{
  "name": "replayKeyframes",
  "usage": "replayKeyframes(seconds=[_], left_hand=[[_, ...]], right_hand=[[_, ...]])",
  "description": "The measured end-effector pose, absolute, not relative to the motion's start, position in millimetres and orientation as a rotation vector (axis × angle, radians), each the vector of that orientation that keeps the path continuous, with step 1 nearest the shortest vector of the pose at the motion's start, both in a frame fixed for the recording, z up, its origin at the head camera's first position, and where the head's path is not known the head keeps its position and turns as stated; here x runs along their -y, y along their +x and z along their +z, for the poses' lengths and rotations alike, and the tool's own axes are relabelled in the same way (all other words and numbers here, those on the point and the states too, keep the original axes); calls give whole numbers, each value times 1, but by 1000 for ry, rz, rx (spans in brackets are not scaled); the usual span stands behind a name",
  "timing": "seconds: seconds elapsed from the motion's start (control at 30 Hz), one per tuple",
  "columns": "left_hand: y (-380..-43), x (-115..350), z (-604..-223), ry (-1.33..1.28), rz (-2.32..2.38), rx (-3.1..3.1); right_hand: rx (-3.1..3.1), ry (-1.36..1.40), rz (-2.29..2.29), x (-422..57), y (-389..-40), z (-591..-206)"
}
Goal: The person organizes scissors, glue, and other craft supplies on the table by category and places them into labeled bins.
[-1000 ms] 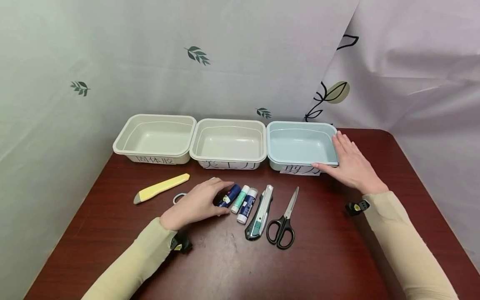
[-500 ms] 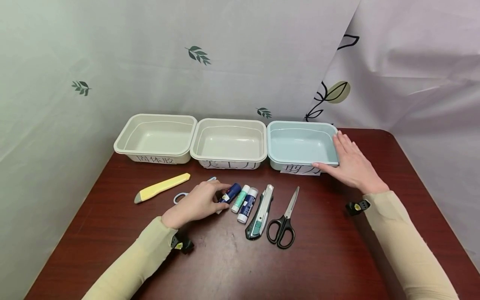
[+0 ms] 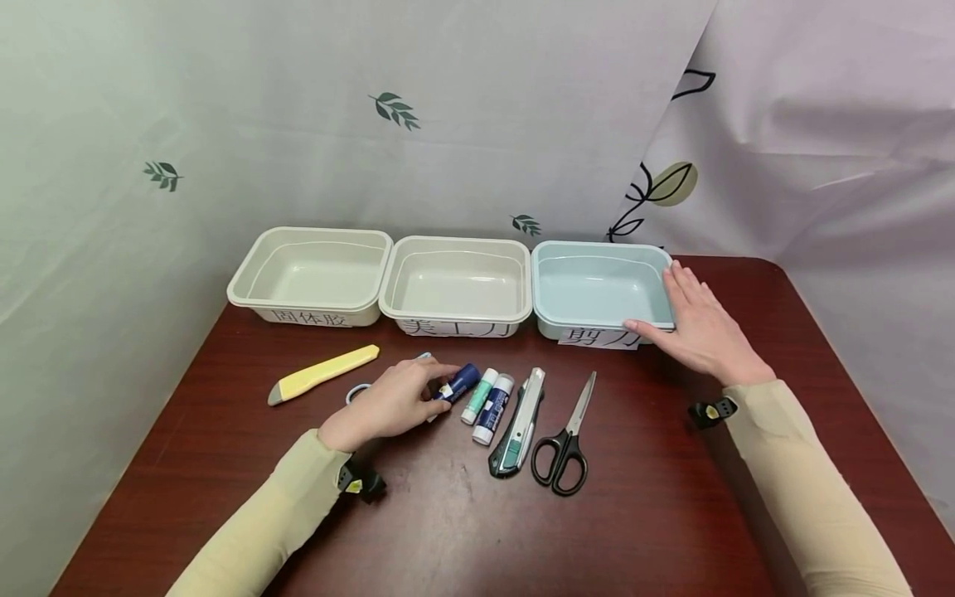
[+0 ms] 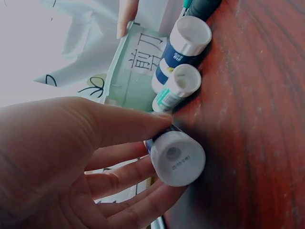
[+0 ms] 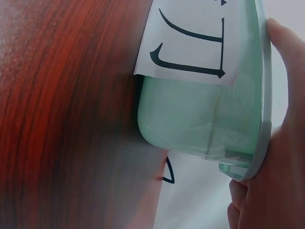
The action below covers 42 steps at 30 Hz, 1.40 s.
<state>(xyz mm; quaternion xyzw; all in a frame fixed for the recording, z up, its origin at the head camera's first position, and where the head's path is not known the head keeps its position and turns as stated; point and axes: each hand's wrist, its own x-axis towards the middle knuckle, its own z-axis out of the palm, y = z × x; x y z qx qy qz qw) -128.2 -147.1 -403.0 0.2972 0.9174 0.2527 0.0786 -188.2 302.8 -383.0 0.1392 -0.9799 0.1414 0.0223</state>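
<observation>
With my arms extended, my left hand (image 3: 390,401) pinched a dark-blue, white-ended cylindrical glue stick (image 3: 464,380), long axis slanting away rightward, left of a green-and-white tube (image 3: 480,396); my right hand (image 3: 707,328) lay spread against a pale-blue plastic box (image 3: 597,286).

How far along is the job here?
Nothing looks done: the off-white left bin, off-white middle bin and light-blue bin, all plastic, show bare floors. In hand: the left hand pinches a dark-blue cylindrical glue stick; the right hand touches the light-blue bin. Remaining outside the bins: yellow cutter, green-and-white glue stick, blue-and-white glue stick, silver-and-black cutter, black-handled scissors and a mostly hidden pale-blue item.
</observation>
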Motion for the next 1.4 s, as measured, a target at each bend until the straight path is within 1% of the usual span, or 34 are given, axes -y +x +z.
replayKeyframes(seconds=[0.37,0.63,0.8,1.4], left_hand=[[-132,155,-393,847,782,-2754],[-138,162,-377,881,979,-2747],[-142,168,-368,847,1054,-2780],[-162,215,-333,654,1219,-2966]], right_hand=[[3010,443,458,-304,-189,-383],[3012,447,455,-305,-189,-383],[3013,444,455,-305,-189,-384],[3027,453,422,-304,-188,-383]])
